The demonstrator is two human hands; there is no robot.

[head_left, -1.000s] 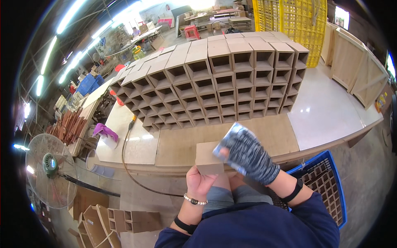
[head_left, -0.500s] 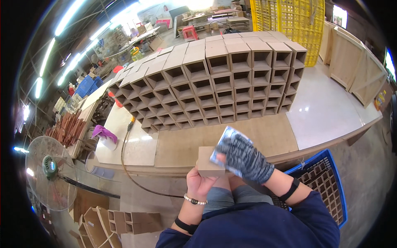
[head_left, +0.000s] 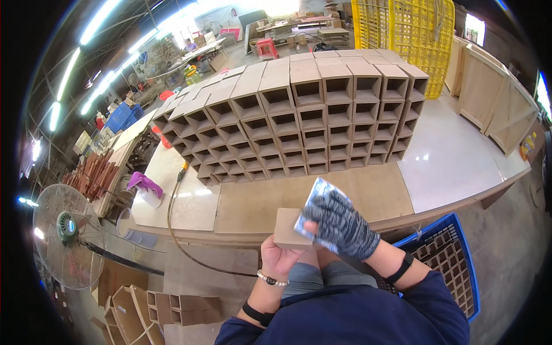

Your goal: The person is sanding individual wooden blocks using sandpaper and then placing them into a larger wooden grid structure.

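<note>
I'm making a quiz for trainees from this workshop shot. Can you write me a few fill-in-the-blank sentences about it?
1. The left hand holds a small wooden ____.
2. The right hand wears a knitted ____ and presses a sheet of sandpaper on it.
3. The crate at the person's right is ____ in colour.

Missing words: box; glove; blue

Small square wooden box, plain brown, held upright in the bare left hand, flat side up. Grey sanding sheet pressed on its right edge under the gloved right hand.
</note>
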